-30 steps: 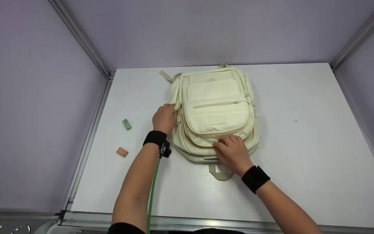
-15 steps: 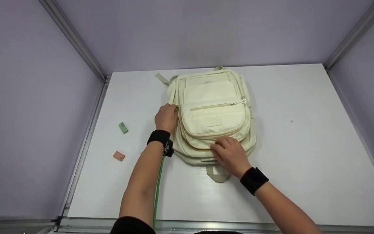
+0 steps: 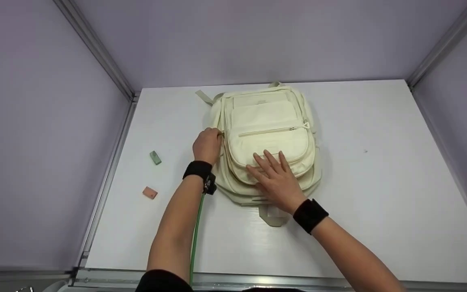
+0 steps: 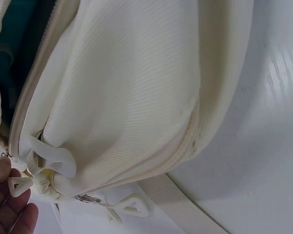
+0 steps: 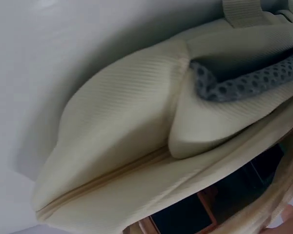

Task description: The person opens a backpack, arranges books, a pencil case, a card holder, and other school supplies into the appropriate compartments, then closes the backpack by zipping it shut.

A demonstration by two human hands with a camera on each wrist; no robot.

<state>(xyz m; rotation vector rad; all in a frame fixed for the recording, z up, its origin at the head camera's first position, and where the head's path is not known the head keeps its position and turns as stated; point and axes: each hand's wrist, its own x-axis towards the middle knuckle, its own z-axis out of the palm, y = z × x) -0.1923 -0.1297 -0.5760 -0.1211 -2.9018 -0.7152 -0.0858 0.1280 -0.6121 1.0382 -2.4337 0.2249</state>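
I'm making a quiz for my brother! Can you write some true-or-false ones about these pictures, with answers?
The cream fabric backpack lies on a flat white table. True.
The left hand touches a cream triangular zipper pull. True.
The right hand makes a fist. False: it is spread open.
The small pinkish-orange block lies nearer the person than the small green block. True.
Both blocks lie right of the backpack. False: they lie left.

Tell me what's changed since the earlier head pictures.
The right hand has uncurled at the lower front of the backpack, its fingers now spread and reaching farther up. The left hand stays at a zipper pull; backpack, green block and pink block haven't visibly moved.
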